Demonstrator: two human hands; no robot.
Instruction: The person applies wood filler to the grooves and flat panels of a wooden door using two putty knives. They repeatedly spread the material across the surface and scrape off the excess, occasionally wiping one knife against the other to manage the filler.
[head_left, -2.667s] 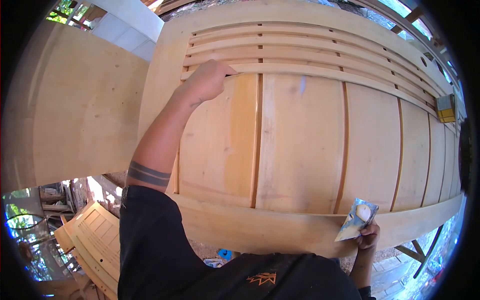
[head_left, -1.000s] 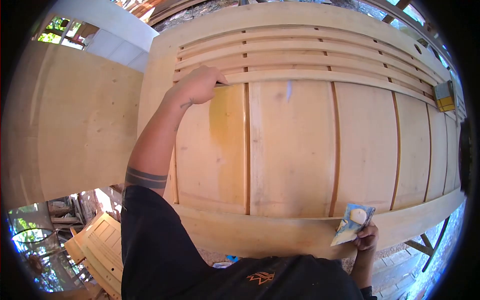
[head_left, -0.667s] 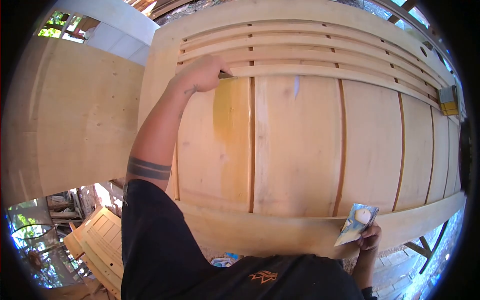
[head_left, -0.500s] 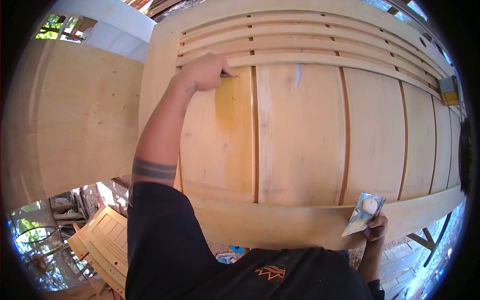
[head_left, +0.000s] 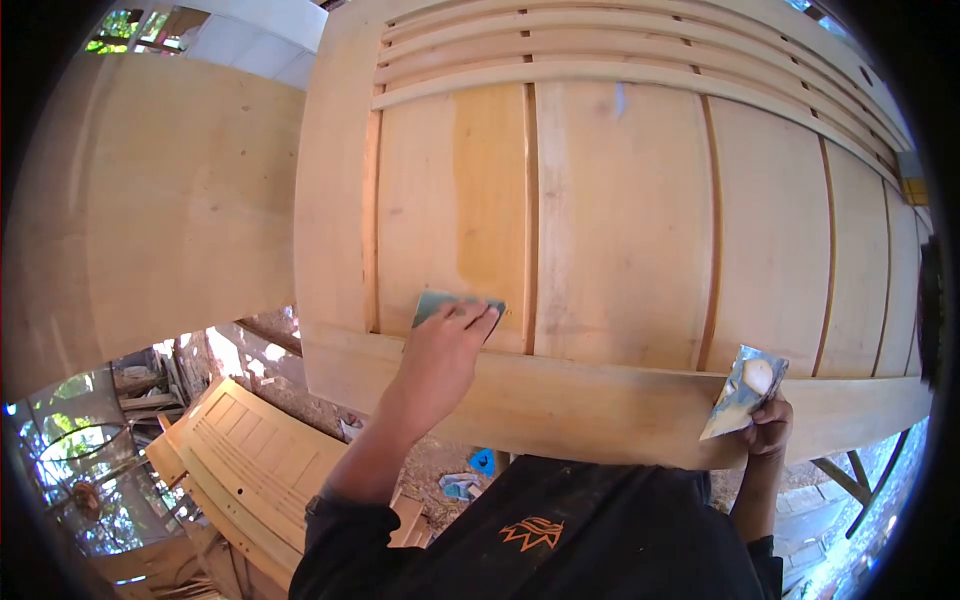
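Note:
My left hand is closed on a flat, dark green spreader, pressed against the lower end of a pale wooden panel. Its fingertips lie along the far face of the spreader. Above it runs a yellowish, wet-looking strip beside a dark groove. My right hand grips a smeared, bluish flat piece by its lower right edge, over the panel's near rail. On that piece sits a cream-coloured lump that looks like putty.
Parallel slats cross the panel's far side, with a yellow and grey block at the right end. To the left is a plain wooden board. Another panelled door lies lower left. Blue scraps are on the ground.
My left hand has come down from the slats to the near end of the panel with the spreader. The yellowish strip looks more even and clearly edged. My right hand keeps its hold.

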